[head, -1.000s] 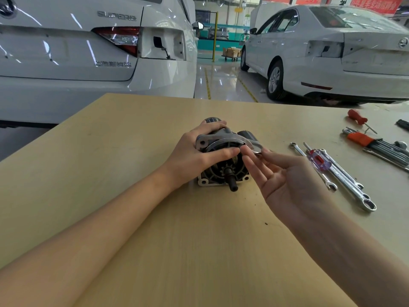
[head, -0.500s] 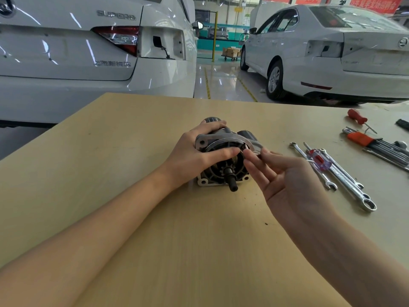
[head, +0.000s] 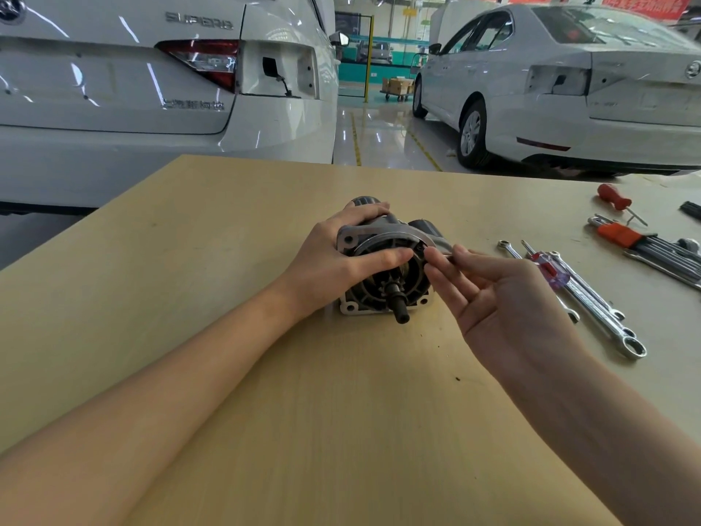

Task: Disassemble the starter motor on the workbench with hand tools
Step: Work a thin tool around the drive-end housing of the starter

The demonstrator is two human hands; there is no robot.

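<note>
The left white car point(head: 113, 89) carries chrome lettering "SUPERB" on its boot lid, with a smaller chrome badge of characters lower down, too blurred to read. The red banner point(head: 645, 3) at top right bears light characters, also unreadable. Engraving on one spanner point(head: 591, 298) cannot be made out.
</note>
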